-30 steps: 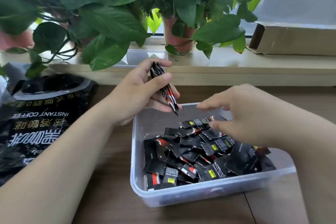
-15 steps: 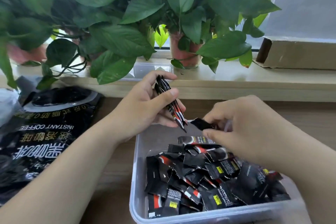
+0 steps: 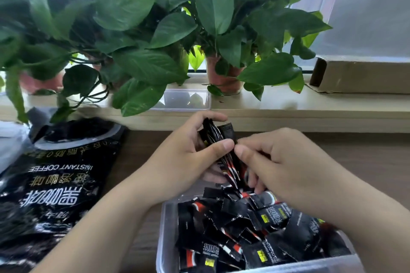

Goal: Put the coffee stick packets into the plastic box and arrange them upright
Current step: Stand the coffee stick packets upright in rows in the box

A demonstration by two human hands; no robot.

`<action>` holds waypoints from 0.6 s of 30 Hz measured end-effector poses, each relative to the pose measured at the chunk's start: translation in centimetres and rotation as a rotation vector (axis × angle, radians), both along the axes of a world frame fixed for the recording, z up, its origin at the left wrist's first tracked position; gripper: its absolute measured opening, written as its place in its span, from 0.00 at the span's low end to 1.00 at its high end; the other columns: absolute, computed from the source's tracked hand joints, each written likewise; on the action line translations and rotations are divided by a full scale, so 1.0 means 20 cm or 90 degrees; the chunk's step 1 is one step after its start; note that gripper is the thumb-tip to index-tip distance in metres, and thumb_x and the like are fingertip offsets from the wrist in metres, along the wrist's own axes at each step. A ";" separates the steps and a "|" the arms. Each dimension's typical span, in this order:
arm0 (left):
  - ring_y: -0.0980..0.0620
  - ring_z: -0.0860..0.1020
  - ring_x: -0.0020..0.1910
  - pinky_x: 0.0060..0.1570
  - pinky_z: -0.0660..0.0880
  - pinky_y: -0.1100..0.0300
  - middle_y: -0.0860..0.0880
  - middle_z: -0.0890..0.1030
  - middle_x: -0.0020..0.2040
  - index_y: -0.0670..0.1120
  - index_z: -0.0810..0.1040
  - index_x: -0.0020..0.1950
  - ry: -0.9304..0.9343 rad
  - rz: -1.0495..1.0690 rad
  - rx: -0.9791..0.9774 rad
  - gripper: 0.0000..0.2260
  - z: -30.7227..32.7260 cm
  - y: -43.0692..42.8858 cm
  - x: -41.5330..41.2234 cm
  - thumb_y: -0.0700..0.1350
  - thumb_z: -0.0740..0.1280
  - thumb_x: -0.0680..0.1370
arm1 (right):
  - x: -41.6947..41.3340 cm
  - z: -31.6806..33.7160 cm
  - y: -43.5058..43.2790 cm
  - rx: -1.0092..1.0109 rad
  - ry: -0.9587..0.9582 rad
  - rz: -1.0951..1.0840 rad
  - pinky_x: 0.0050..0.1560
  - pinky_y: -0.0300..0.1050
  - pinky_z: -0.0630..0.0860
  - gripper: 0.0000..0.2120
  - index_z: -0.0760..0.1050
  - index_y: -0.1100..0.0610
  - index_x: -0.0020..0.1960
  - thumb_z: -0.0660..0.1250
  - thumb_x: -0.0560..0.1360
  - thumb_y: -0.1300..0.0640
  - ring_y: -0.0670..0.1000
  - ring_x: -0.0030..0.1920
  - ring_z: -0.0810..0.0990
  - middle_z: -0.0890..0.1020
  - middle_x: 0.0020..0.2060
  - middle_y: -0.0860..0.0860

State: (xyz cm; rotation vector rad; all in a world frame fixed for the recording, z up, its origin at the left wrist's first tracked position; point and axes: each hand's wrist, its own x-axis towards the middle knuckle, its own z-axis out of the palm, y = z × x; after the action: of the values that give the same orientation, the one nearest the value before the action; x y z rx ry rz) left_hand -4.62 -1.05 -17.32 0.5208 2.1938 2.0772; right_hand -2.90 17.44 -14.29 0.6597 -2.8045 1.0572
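view: head camera only, worn by the person, wide-angle
facing: forward and down, toward the window ledge [image 3: 288, 104]
near edge: plastic box [image 3: 163, 239] cut off at the bottom of the frame, close under the camera
beyond box: both forearms reach in from the bottom edge, ledge with plants [image 3: 133, 29] behind
left of box: black coffee bag [image 3: 55, 184]
shared: single view, no overlap

The plastic box [image 3: 163, 228] sits on the surface [image 3: 355, 162], loose coffee packets [image 3: 255, 235] piled inside. A coffee bag [image 3: 55, 184] lies to its left. Potted plants [image 3: 221, 40] stand on the sill [image 3: 310, 104] behind.
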 end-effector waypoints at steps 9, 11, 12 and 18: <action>0.43 0.85 0.35 0.33 0.83 0.53 0.42 0.84 0.39 0.48 0.73 0.62 0.030 0.025 0.052 0.17 0.00 -0.03 0.01 0.43 0.68 0.74 | 0.00 0.01 -0.01 -0.103 0.027 0.037 0.39 0.47 0.83 0.06 0.85 0.50 0.39 0.72 0.74 0.55 0.46 0.30 0.84 0.84 0.29 0.46; 0.42 0.86 0.36 0.32 0.82 0.55 0.40 0.86 0.41 0.47 0.72 0.61 0.034 0.046 0.083 0.15 0.01 -0.06 0.00 0.44 0.67 0.74 | -0.01 0.03 0.03 -0.064 0.021 0.027 0.39 0.39 0.82 0.04 0.86 0.47 0.41 0.73 0.73 0.54 0.43 0.31 0.83 0.85 0.31 0.43; 0.40 0.86 0.37 0.33 0.82 0.55 0.39 0.86 0.41 0.47 0.72 0.60 0.035 0.059 0.096 0.15 0.02 -0.07 -0.01 0.45 0.67 0.75 | -0.01 0.03 0.05 -0.025 0.020 0.016 0.39 0.34 0.80 0.04 0.85 0.46 0.41 0.74 0.72 0.54 0.41 0.32 0.83 0.85 0.31 0.41; 0.32 0.85 0.43 0.36 0.83 0.52 0.39 0.85 0.43 0.48 0.71 0.59 0.032 0.076 0.124 0.14 0.02 -0.09 -0.02 0.47 0.66 0.74 | -0.06 -0.07 0.07 0.310 0.017 0.032 0.53 0.31 0.71 0.14 0.79 0.42 0.60 0.71 0.74 0.47 0.36 0.52 0.78 0.82 0.52 0.37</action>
State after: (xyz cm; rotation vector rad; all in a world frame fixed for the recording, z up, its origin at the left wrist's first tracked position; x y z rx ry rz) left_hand -5.06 -2.85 -16.97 0.4717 2.1097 2.3802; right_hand -4.14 18.84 -15.71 0.7745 -3.0506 0.3530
